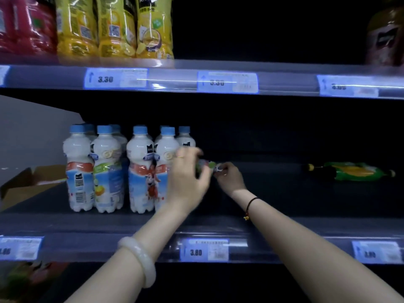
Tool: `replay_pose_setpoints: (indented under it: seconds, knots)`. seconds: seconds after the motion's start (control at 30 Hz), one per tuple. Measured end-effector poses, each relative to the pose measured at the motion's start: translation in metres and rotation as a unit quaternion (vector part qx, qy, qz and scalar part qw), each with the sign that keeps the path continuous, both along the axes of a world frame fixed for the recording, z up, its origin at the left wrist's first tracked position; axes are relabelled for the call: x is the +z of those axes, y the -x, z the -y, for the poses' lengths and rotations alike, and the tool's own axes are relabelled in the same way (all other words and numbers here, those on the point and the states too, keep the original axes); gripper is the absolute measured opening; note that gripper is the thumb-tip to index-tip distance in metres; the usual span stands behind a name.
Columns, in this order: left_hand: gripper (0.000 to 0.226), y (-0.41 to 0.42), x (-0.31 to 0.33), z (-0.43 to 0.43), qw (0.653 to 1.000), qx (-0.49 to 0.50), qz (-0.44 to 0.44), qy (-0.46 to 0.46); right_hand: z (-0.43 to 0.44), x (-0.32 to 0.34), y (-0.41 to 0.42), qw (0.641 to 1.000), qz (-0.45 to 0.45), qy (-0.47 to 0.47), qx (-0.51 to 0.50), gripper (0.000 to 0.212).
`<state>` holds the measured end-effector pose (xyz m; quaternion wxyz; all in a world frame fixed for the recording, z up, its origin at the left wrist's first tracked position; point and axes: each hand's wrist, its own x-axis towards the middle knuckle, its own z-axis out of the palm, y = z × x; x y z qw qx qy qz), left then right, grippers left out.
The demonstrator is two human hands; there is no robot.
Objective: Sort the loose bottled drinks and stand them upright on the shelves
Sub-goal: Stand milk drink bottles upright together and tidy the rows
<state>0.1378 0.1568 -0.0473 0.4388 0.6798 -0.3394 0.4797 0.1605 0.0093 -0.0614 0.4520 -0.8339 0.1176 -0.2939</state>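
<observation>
Both my hands reach onto the middle shelf [284, 221]. My left hand [188, 178] and my right hand [229, 177] close together on a small bottle with a green label [208, 165], mostly hidden by my fingers and blurred. Just left of them stand several white milk-drink bottles with blue caps [107, 169], upright in rows. Far right on the same shelf a dark bottle with a green and yellow label [349, 171] lies on its side.
The upper shelf [218, 68] carries yellow bottles [113, 27] and red bottles [24, 25] at left, and an orange-capped bottle [387, 36] at far right. Price tags line both shelf edges. An open cardboard box [32, 178] sits at the left.
</observation>
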Motion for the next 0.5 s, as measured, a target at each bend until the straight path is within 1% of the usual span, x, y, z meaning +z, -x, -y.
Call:
replay_pose_setpoints:
  seconds: [0.03,0.1,0.17,0.2,0.27,0.3,0.33,0.4,0.47,0.5]
  knots:
    - [0.027,-0.004,0.001,0.020,0.996,-0.025,-0.051,-0.069,0.012,-0.001,-0.007,0.999,-0.022,0.027,0.007,0.024]
    - [0.034,-0.020,-0.003,0.054,0.969,-0.046,-0.175,-0.171,0.031,-0.004,-0.021,0.994,-0.081,0.072,0.023,0.033]
    - [0.045,-0.040,-0.012,0.072,0.931,-0.063,-0.289,-0.215,0.047,-0.009,-0.034,0.982,-0.142,0.122,0.017,0.042]
    - [0.049,-0.050,-0.015,0.078,0.916,-0.069,-0.323,-0.228,0.057,-0.012,-0.042,0.974,-0.167,0.150,0.016,0.047]
    - [0.057,-0.063,-0.021,0.082,0.893,-0.071,-0.370,-0.245,0.071,-0.018,-0.055,0.955,-0.211,0.208,0.030,0.061]
    - [0.060,-0.068,-0.022,0.085,0.886,-0.070,-0.386,-0.245,0.076,-0.020,-0.060,0.947,-0.224,0.229,0.036,0.066]
    - [0.062,-0.071,-0.023,0.087,0.882,-0.071,-0.398,-0.242,0.080,-0.022,-0.065,0.943,-0.220,0.246,0.031,0.066]
    - [0.064,-0.076,-0.023,0.092,0.880,-0.065,-0.404,-0.243,0.087,-0.025,-0.070,0.943,-0.176,0.280,0.015,0.053]
    - [0.066,-0.080,-0.025,0.096,0.875,-0.051,-0.411,-0.250,0.090,-0.023,-0.068,0.947,-0.139,0.282,0.056,0.038]
    - [0.070,-0.081,-0.026,0.097,0.874,-0.043,-0.413,-0.252,0.090,-0.020,-0.064,0.953,-0.125,0.259,0.090,0.033]
